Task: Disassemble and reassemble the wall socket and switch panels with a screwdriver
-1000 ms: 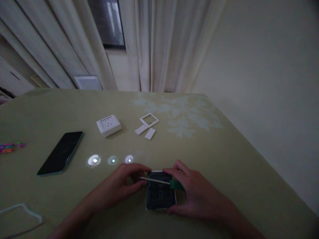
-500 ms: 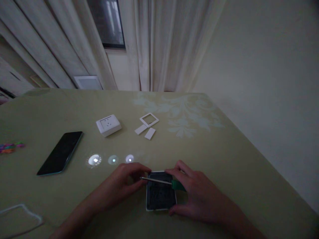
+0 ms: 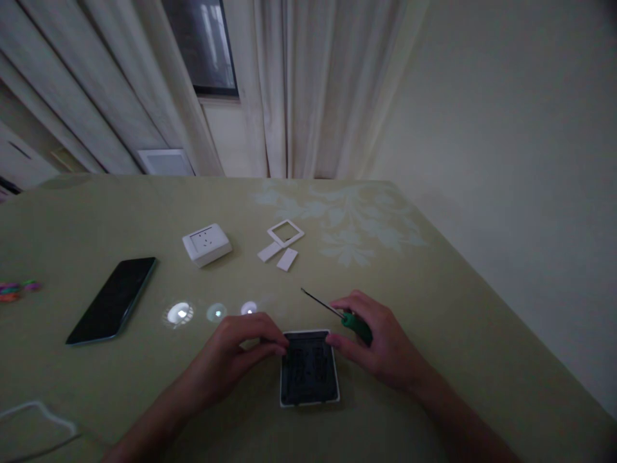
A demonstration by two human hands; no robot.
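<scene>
A square socket panel (image 3: 308, 379), black inside with a thin white rim, lies on the table between my hands. My left hand (image 3: 241, 350) is at its upper left corner, thumb and forefinger closed together; whatever sits between the fingertips is too small to make out. In my right hand (image 3: 380, 344) is a screwdriver (image 3: 355, 325) with a green handle, its thin metal shaft slanting up and left, clear of the panel. My right thumb is at the panel's upper right corner.
Beyond the hands lie a white square frame (image 3: 272, 231) and two small white plates (image 3: 287, 259). A white socket box (image 3: 212, 247) stands farther left, behind a black phone (image 3: 113, 299). A white cable (image 3: 53, 417) runs at the lower left; small colourful pieces (image 3: 12, 292) lie at the left edge.
The screwdriver, which lay across the panel pointing left, has swung up and away from it. My right thumb has moved from the panel's lower right edge to its upper right corner.
</scene>
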